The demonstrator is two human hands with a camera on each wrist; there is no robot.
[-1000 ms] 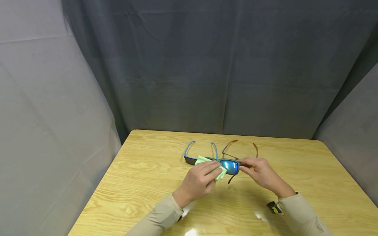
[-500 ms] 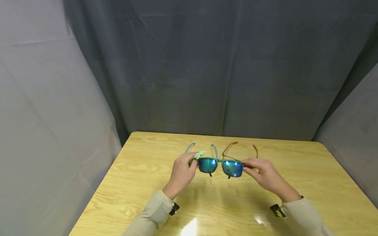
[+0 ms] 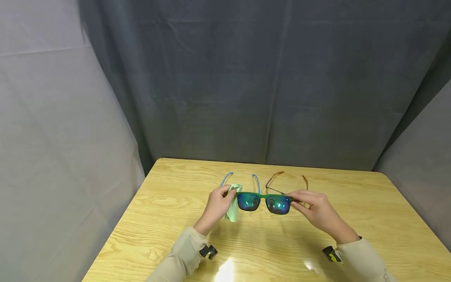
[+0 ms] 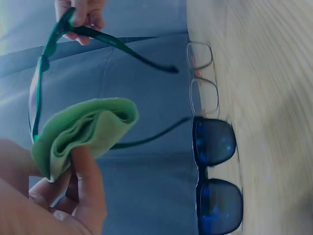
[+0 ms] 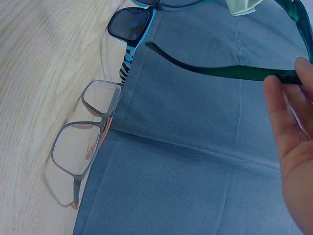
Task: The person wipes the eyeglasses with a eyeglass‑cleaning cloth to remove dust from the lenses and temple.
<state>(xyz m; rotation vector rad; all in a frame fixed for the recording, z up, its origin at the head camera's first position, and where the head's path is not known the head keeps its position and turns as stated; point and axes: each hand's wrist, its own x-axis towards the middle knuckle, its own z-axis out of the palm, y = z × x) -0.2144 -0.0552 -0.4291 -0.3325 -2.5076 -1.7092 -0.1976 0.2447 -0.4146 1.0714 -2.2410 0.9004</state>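
Green-framed sunglasses (image 3: 248, 202) with blue-green mirrored lenses are held up above the table, lenses toward me in the head view. My right hand (image 3: 318, 211) pinches their right end near the hinge; the right wrist view shows the thumb and fingers around the green temple arm (image 5: 220, 72), which is unfolded. At the other end, my left hand (image 3: 215, 205) pinches a folded light green cloth (image 4: 105, 129) right at the frame's left corner. Part of the cloth hangs below the fingers in the head view. The left corner of the frame is partly hidden behind cloth and fingers.
Behind the held pair, dark-lensed sunglasses (image 4: 215, 142) with blue arms stand on the wooden table (image 3: 158, 219). Beside them are clear-lensed glasses (image 5: 76, 147) with orange-brown arm tips. A dark curtain (image 3: 211, 98) rises beyond the table's far edge.
My left hand has moved left off the lens with the cloth, to the frame's left end, where the cloth now hangs down. The sunglasses have turned, bringing both lenses into view. My right hand keeps its hold.
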